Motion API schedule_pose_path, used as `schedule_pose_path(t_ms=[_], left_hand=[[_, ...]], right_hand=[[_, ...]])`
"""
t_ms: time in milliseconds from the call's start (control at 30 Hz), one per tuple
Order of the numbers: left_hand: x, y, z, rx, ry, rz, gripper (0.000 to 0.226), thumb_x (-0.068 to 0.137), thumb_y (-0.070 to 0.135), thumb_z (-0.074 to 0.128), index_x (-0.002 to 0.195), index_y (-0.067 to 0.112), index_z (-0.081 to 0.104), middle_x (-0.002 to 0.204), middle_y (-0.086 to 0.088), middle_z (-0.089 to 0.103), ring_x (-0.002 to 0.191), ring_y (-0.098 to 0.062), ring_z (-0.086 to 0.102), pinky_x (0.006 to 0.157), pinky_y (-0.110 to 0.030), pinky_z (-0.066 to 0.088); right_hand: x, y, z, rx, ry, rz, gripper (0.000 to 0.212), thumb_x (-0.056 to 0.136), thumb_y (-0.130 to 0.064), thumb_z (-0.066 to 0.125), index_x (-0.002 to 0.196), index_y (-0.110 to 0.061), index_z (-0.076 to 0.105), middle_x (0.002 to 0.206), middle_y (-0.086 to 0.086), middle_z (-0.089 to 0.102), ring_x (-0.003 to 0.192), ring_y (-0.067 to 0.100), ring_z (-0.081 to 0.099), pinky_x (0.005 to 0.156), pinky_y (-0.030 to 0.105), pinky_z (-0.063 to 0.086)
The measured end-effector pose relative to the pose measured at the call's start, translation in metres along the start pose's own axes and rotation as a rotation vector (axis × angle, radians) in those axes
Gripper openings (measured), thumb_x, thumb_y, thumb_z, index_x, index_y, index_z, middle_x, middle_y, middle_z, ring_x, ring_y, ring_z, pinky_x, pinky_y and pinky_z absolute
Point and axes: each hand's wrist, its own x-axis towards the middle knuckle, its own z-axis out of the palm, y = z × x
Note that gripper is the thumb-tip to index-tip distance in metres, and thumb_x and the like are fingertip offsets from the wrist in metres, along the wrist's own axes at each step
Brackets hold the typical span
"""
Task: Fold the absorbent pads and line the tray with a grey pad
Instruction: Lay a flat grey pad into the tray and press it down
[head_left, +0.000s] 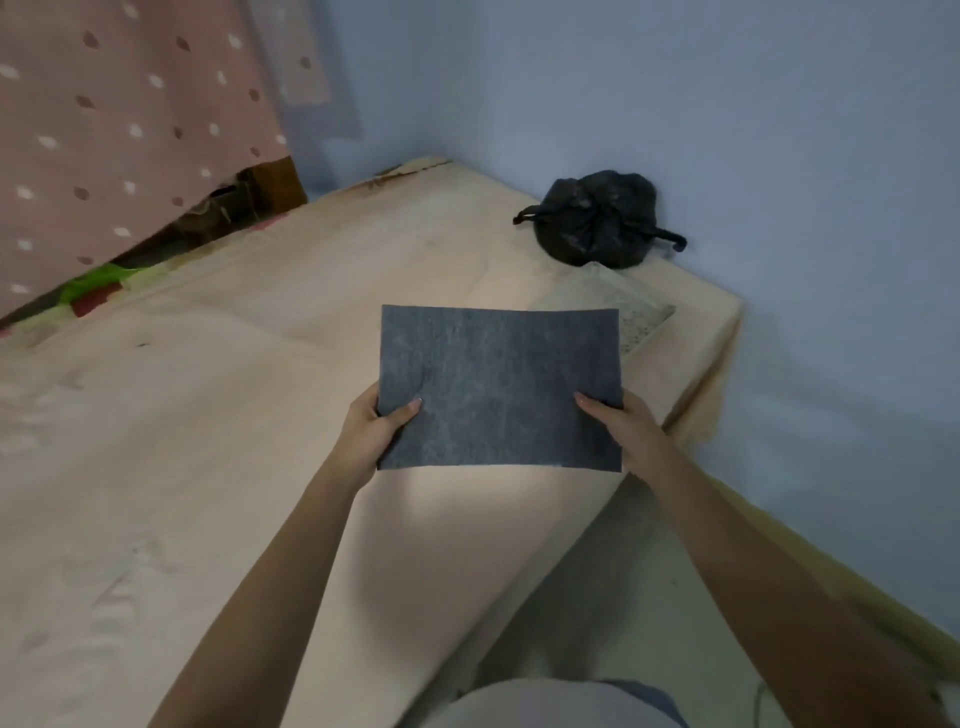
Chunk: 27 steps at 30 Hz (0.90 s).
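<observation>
The grey pad (500, 387) covers most of the speckled tray (647, 323) — only its right corner shows. The fingers of the left hand (371, 431) and right hand (626, 426) lie behind the pad — only thumbs show. The curtain (130, 130) runs off the frame's left edge.

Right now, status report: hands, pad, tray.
Left hand and right hand grip grey pad by its near corners, held flat. Tray beyond, partly hidden. Nothing blocking.
</observation>
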Motion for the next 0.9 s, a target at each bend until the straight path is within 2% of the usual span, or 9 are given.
schedule_pose_path(t_ms=[67, 133, 333, 467, 600, 667, 767, 833, 900], left_hand=[[0.004, -0.001, 0.030, -0.001, -0.044, -0.015, 0.032, 0.086, 0.013, 0.068, 0.116, 0.020, 0.060, 0.110, 0.002, 0.069, 0.095, -0.017, 0.069, 0.072, -0.030, 0.058], [0.007, -0.003, 0.061, 0.016, -0.095, -0.032, 0.033, 0.086, 0.013, 0.068, 0.117, 0.020, 0.059, 0.112, 0.001, 0.068, 0.097, -0.018, 0.068, 0.075, -0.032, 0.057], [0.006, -0.015, 0.156, 0.056, -0.234, -0.040, 0.034, 0.085, 0.012, 0.068, 0.117, 0.016, 0.058, 0.116, -0.003, 0.066, 0.101, -0.020, 0.066, 0.080, -0.034, 0.055], [0.004, -0.026, 0.213, 0.071, -0.307, -0.052, 0.030, 0.085, 0.011, 0.067, 0.113, 0.019, 0.061, 0.115, -0.003, 0.067, 0.100, -0.019, 0.066, 0.080, -0.033, 0.055], [0.002, -0.040, 0.260, 0.098, -0.382, -0.054, 0.031, 0.084, 0.012, 0.068, 0.113, 0.020, 0.062, 0.113, 0.000, 0.068, 0.101, -0.018, 0.067, 0.083, -0.032, 0.055], [-0.001, -0.046, 0.280, 0.113, -0.415, -0.060, 0.033, 0.084, 0.012, 0.068, 0.116, 0.019, 0.061, 0.112, 0.003, 0.069, 0.101, -0.016, 0.067, 0.082, -0.030, 0.056], [-0.004, -0.052, 0.303, 0.131, -0.453, -0.075, 0.031, 0.085, 0.013, 0.068, 0.115, 0.020, 0.061, 0.108, 0.006, 0.070, 0.098, -0.014, 0.068, 0.075, -0.025, 0.057], [-0.003, -0.054, 0.315, 0.157, -0.476, -0.076, 0.033, 0.085, 0.013, 0.068, 0.117, 0.018, 0.061, 0.110, 0.003, 0.069, 0.098, -0.014, 0.068, 0.074, -0.024, 0.056], [0.000, -0.059, 0.326, 0.176, -0.491, -0.082, 0.033, 0.086, 0.012, 0.067, 0.118, 0.017, 0.060, 0.112, 0.001, 0.068, 0.098, -0.014, 0.067, 0.075, -0.025, 0.056]], right_hand=[[-0.009, -0.003, -0.030, 0.016, 0.051, -0.022, 0.044, 0.068, -0.031, 0.078, 0.108, -0.018, 0.066, 0.105, -0.005, 0.070, 0.093, 0.012, 0.068, 0.074, 0.028, 0.056], [-0.019, -0.004, -0.059, 0.021, 0.106, -0.039, 0.047, 0.077, -0.025, 0.074, 0.120, -0.011, 0.061, 0.115, 0.001, 0.066, 0.103, 0.018, 0.064, 0.089, 0.038, 0.052], [-0.053, -0.004, -0.150, 0.014, 0.293, -0.033, 0.056, 0.081, -0.029, 0.072, 0.130, -0.009, 0.054, 0.126, 0.004, 0.059, 0.110, 0.025, 0.058, 0.098, 0.043, 0.047], [-0.076, -0.003, -0.203, 0.011, 0.369, -0.069, 0.046, 0.083, -0.026, 0.071, 0.124, -0.011, 0.058, 0.119, 0.003, 0.061, 0.093, 0.016, 0.060, 0.084, 0.035, 0.049], [-0.099, 0.004, -0.248, 0.014, 0.452, -0.072, 0.047, 0.083, -0.024, 0.071, 0.126, -0.008, 0.056, 0.119, 0.004, 0.061, 0.103, 0.024, 0.059, 0.092, 0.041, 0.049], [-0.108, 0.008, -0.265, 0.034, 0.481, -0.071, 0.042, 0.082, -0.025, 0.072, 0.120, -0.012, 0.059, 0.109, -0.002, 0.065, 0.096, 0.018, 0.063, 0.083, 0.034, 0.053], [-0.120, 0.017, -0.285, 0.083, 0.500, -0.060, 0.022, 0.082, -0.025, 0.072, 0.102, -0.022, 0.064, 0.090, -0.013, 0.070, 0.080, 0.007, 0.069, 0.061, 0.018, 0.055], [-0.125, 0.021, -0.294, 0.116, 0.515, -0.053, 0.015, 0.082, -0.024, 0.073, 0.094, -0.025, 0.065, 0.082, -0.015, 0.074, 0.075, 0.005, 0.071, 0.057, 0.017, 0.055], [-0.126, 0.024, -0.302, 0.135, 0.524, -0.041, 0.015, 0.081, -0.025, 0.074, 0.094, -0.026, 0.066, 0.083, -0.013, 0.074, 0.076, 0.007, 0.071, 0.058, 0.018, 0.055]])
